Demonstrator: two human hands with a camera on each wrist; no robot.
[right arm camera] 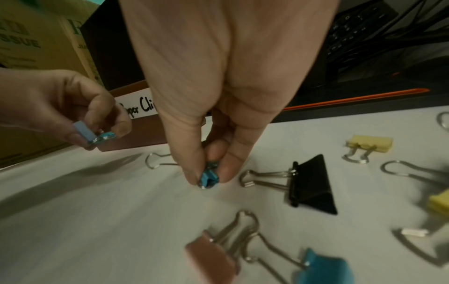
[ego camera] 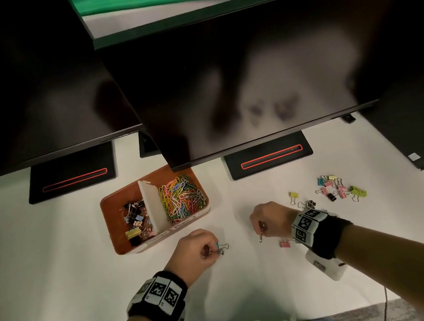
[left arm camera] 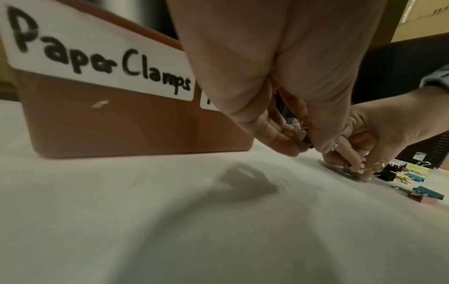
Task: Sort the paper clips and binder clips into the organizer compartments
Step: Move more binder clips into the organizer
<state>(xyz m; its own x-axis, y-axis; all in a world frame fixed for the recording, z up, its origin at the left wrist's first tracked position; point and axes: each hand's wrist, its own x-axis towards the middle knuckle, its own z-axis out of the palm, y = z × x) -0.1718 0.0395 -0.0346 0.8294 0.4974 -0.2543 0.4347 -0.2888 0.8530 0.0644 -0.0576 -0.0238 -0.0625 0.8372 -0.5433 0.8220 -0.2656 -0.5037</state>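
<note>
An orange organizer (ego camera: 117, 200) stands left of centre; its left compartment holds binder clips (ego camera: 136, 219) and its right one holds coloured paper clips (ego camera: 182, 197). My left hand (ego camera: 214, 250) hovers just in front of the organizer and pinches small blue binder clips (right arm camera: 91, 134). To its right, my right hand (ego camera: 261, 231) is low over the table, thumb and fingers pinching a small blue binder clip (right arm camera: 209, 177). A pink binder clip (ego camera: 285, 244) lies beside the right wrist. A loose pile of binder clips (ego camera: 337, 187) lies at the right.
Two dark monitors overhang the table, with their black stands (ego camera: 71, 173) (ego camera: 269, 158) behind the organizer. A black binder clip (right arm camera: 311, 184) and a yellow one (right arm camera: 369, 143) lie near my right hand. A white label reading "Paper Clamps" (left arm camera: 97, 55) is on the organizer's front.
</note>
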